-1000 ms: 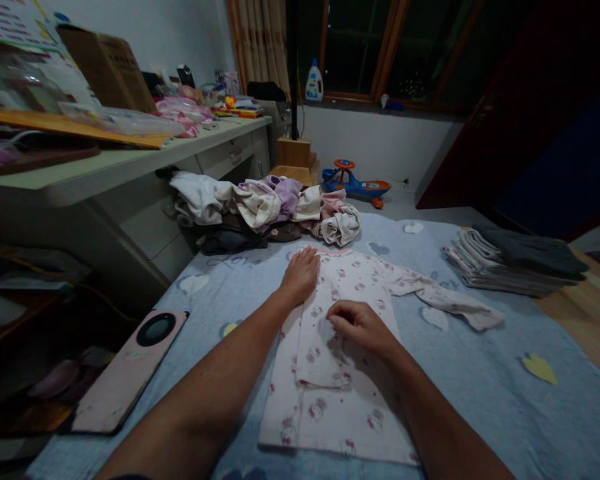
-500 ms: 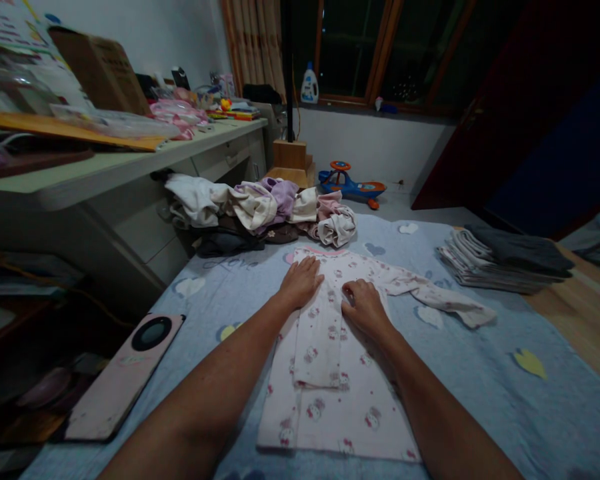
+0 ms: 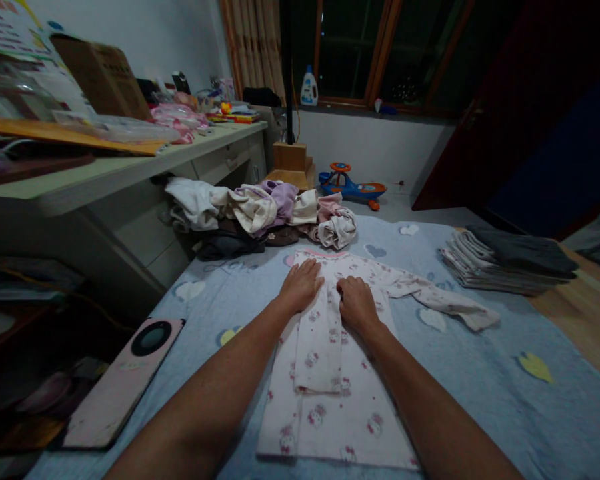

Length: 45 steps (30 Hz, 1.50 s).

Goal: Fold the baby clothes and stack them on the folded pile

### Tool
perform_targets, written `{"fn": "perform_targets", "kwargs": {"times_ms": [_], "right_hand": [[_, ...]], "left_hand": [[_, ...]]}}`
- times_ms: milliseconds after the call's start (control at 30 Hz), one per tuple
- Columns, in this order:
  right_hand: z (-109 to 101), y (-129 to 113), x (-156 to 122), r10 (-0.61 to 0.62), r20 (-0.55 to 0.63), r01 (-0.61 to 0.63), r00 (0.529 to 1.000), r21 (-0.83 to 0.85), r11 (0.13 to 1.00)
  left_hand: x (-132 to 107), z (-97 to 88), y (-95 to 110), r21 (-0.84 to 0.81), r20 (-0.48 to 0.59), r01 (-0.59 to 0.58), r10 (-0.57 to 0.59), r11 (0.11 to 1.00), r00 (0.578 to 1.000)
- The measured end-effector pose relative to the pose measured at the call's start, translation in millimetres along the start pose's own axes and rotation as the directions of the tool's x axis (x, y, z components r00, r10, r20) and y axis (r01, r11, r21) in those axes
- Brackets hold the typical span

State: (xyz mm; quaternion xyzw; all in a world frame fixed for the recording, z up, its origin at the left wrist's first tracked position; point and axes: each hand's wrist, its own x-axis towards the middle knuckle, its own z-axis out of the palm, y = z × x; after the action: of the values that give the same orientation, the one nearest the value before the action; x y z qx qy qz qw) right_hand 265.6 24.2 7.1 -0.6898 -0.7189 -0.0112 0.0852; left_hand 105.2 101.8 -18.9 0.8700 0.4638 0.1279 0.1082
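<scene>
A child's long-sleeved shirt [image 3: 380, 427], pale with a pink kitten print and pink neckline, lies spread on the bed. One sleeve is folded down over its front; the other stretches out to the right. My left hand [image 3: 301, 283] rests flat on the shirt's upper left, fingers extended and open. Close beside it, my right hand [image 3: 357, 301] is closed, its curled fingers at the inner edge of the folded sleeve [image 3: 317, 360]. The fingertips are partly hidden, but they appear to grip the fabric there.
A crumpled clothes pile [image 3: 250, 210] lies beyond the shirt. On the right is a stack of folded clothes [image 3: 505, 263]. A pink phone-like device [image 3: 125, 387] lies at the bed's left edge, below a cluttered desk [image 3: 220, 143]. A blue ride-on toy [image 3: 353, 187] stands behind.
My right hand has shifted slightly left toward the folded sleeve, and its fingers have curled in. My left hand stays flat in nearly the same place.
</scene>
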Motion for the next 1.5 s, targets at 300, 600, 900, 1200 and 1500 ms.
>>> {"fn": "perform_targets", "kwargs": {"times_ms": [300, 600, 900, 1200, 1500], "right_hand": [[5.2, 2.4, 2.6, -0.009, -0.008, 0.009, 1.000, -0.012, 1.000], [8.7, 5.8, 0.2, 0.027, -0.036, -0.029, 0.999, -0.036, 0.999], [12.7, 7.3, 0.5, 0.037, -0.098, -0.039, 0.995, -0.013, 0.999], [13.9, 7.5, 4.3, 0.048, -0.065, -0.039, 0.997, 0.136, 0.990], [13.4, 8.9, 7.0, 0.066, -0.092, -0.056, 0.994, 0.106, 0.993]], "left_hand": [[-0.4, -1.4, 0.3, 0.010, 0.002, 0.012, -0.012, 1.000, 1.000], [-0.4, 0.8, -3.8, 0.067, 0.008, 0.026, -0.027, 0.997, 1.000], [-0.2, 1.2, -2.6, 0.117, 0.028, 0.040, -0.043, 0.992, 0.999], [-0.6, -1.5, 0.7, 0.133, 0.036, 0.038, -0.043, 0.990, 0.998], [-1.0, -3.3, -2.7, 0.085, 0.051, 0.038, -0.042, 0.996, 0.998]]}}
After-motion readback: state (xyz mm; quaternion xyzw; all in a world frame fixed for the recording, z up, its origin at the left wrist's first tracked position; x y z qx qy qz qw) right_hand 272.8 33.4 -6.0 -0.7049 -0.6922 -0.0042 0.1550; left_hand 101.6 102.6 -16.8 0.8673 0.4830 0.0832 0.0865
